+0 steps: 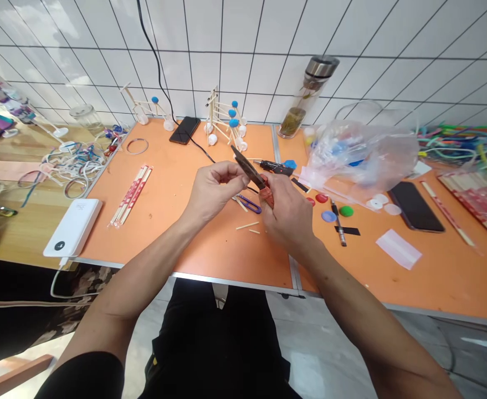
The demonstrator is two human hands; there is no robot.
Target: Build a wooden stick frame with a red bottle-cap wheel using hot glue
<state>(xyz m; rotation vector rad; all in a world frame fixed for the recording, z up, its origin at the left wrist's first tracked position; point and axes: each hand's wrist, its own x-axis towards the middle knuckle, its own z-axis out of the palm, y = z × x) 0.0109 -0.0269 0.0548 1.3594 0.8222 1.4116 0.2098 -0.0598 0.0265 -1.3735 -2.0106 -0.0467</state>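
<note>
My right hand grips the red handles of a pair of pliers, whose dark jaws point up and to the left. My left hand is raised beside the jaws, its fingertips pinched close to them. Whatever lies between those fingertips is hidden. Below the hands, small blue-handled snips and short wooden sticks lie on the orange table.
Stick models with blue balls stand along the tiled wall, near a phone and a glass bottle. A plastic bag, bottle caps, wrapped chopsticks and a white power bank lie around.
</note>
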